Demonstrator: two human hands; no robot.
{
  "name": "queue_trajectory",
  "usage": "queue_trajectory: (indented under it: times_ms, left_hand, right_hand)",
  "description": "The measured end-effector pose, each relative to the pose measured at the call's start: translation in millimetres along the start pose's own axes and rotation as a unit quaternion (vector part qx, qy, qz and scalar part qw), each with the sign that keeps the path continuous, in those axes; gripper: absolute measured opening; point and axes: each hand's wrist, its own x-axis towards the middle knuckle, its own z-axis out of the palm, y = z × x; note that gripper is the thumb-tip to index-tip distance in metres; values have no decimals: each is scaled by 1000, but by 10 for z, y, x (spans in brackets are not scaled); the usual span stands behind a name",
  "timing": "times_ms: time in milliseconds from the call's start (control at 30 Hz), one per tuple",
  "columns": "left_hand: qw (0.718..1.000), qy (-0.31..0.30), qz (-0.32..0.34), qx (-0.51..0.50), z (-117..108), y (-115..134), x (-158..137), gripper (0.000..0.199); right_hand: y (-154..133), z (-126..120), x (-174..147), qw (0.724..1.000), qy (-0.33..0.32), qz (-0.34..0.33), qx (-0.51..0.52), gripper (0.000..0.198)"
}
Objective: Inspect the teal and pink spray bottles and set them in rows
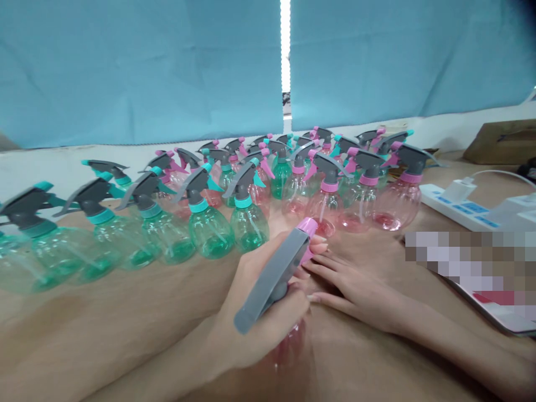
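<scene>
My left hand (292, 307) is wrapped around the neck of a pink spray bottle (272, 279) with a grey head and pink nozzle. The nozzle points away from me, and the clear pink body shows below my fingers. Flat on the brown table (188, 312), my right hand (355, 287) has its fingers stretched toward that bottle; whether the fingertips touch it I cannot tell. Beyond both hands stand several spray bottles. Green ones (209, 231) line the left, pink ones (324, 206) the right, and both colours mix farther back.
At the right lies a white power strip (456, 206) with plugs and a cable. Nearer me is a flat device (498, 318), its surface blurred out. A cardboard box (500, 142) stands at the back right. Blue cloth (146, 72) hangs behind the table.
</scene>
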Motion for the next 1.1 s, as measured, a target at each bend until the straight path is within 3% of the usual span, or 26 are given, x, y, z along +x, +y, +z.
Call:
queue_trajectory:
  times_ms: [100, 267, 400, 567, 833, 1100]
  left_hand:
    - [999, 5, 33, -2, 9, 3, 9, 8]
    - [998, 18, 47, 28, 9, 4, -14, 17]
    - [999, 14, 41, 30, 0, 15, -14, 12]
    - [996, 12, 83, 14, -2, 15, -8, 13]
    - [997, 20, 65, 26, -2, -12, -2, 12]
    - [998, 33, 39, 24, 43, -82, -5, 20]
  right_hand:
    - [-4, -20, 0, 1000, -3, -2, 0, 67]
    - [-2, -16, -12, 1000, 6, -4, 15, 65]
    - [13, 6, -16, 1000, 4, -5, 8, 67]
    - [16, -1, -17, 1000, 7, -4, 11, 68]
    - [20, 14, -18, 999, 23, -4, 23, 66]
    - [22, 9, -24, 1000, -2, 8, 15, 71]
